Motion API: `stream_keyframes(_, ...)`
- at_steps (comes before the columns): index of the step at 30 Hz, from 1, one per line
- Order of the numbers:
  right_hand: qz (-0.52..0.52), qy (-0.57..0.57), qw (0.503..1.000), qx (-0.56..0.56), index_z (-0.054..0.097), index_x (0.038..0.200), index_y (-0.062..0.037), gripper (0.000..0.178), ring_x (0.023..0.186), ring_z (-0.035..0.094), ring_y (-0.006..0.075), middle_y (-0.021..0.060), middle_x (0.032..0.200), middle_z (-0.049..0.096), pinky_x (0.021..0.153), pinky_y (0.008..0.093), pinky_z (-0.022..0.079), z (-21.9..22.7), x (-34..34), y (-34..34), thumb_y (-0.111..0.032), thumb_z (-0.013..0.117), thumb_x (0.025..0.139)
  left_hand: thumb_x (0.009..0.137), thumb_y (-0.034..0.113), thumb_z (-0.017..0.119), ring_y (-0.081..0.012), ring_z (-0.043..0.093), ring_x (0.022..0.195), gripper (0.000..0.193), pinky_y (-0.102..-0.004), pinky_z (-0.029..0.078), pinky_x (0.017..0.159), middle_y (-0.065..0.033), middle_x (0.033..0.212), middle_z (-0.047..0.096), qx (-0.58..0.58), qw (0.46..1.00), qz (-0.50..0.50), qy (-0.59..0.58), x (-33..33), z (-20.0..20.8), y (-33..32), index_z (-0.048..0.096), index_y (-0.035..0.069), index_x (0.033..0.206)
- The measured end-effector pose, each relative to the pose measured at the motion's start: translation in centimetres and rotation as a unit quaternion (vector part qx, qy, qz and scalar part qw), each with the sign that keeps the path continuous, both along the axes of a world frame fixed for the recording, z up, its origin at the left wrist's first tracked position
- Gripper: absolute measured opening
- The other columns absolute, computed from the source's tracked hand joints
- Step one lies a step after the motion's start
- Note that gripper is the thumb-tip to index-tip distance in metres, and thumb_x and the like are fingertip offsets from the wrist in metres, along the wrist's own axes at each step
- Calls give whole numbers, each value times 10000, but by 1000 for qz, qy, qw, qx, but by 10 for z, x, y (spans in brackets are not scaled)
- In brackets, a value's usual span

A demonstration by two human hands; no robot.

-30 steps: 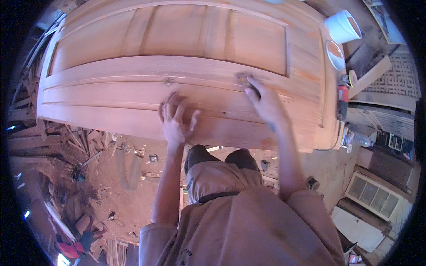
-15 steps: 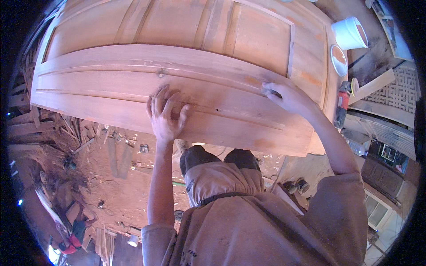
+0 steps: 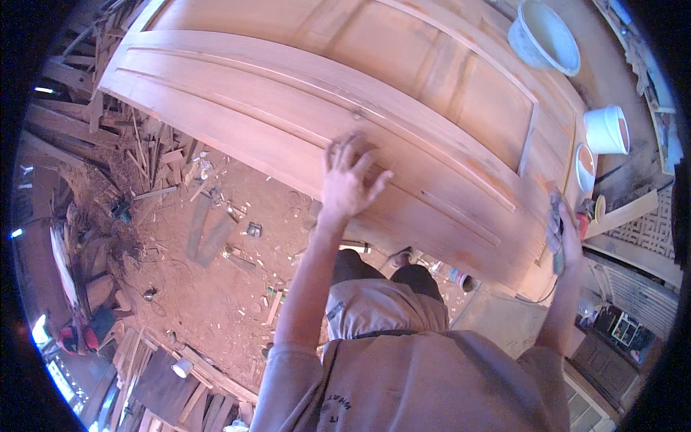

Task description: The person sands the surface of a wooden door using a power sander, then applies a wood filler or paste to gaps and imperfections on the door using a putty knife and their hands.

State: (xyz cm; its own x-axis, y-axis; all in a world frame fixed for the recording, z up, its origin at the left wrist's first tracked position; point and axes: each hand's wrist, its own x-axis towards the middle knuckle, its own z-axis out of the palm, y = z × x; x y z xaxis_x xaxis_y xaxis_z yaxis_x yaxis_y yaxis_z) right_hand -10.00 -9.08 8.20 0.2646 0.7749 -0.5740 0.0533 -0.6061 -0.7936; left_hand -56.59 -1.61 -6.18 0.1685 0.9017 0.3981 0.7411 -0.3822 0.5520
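A large panelled wooden door (image 3: 439, 216) with raised mouldings and orange filler patches lies in front of me. My left hand (image 3: 349, 180) is at its near edge board, fingers spread and slightly bent; it holds nothing. At the door's right end, my right hand (image 3: 570, 237) is closed on a grey, dusty flat pad (image 3: 554, 225), held upright along the edge. The pad's exact kind is unclear, as my fingers partly cover it.
A white bucket (image 3: 607, 130), a round lid (image 3: 584, 167) with orange-brown matter and a large basin (image 3: 545, 37) stand toward the far right. A red power tool (image 3: 584, 223) sits close to my right hand. Scrap wood (image 3: 144, 155) and shavings litter the floor at left.
My right hand has moved right with the pad, from the door's face to its right end. My left hand stays at the near board. The view has turned, revealing the basin.
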Motion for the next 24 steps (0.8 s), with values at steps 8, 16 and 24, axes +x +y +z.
stream_keyframes(8,-262,571,761,163,460,921,-73,377,411,393,87,8,711,428,326,233,376,-57,-198,-80,-422,439,1064,811,361,754,-305,444,1340,346,-591,261,1142,-98,1289,554,14,992,-93,-83,-5,-2,-5,696,116,1048)
stream_keyframes(16,-245,482,823,175,507,975,-80,364,417,389,74,6,712,435,339,214,378,-35,-282,-94,-425,438,1065,831,242,752,-351,498,1292,348,-513,387,1089,-142,1341,561,-21,978,-163,-127,-94,23,-41,672,103,1140)
stream_keyframes(24,-258,566,764,172,492,1002,-38,393,455,422,87,19,728,406,386,236,398,-85,-319,-74,-415,408,1078,854,181,717,-370,561,1186,333,-486,451,974,-162,1314,579,-78,992,-72,-62,-211,22,-38,664,77,1166)
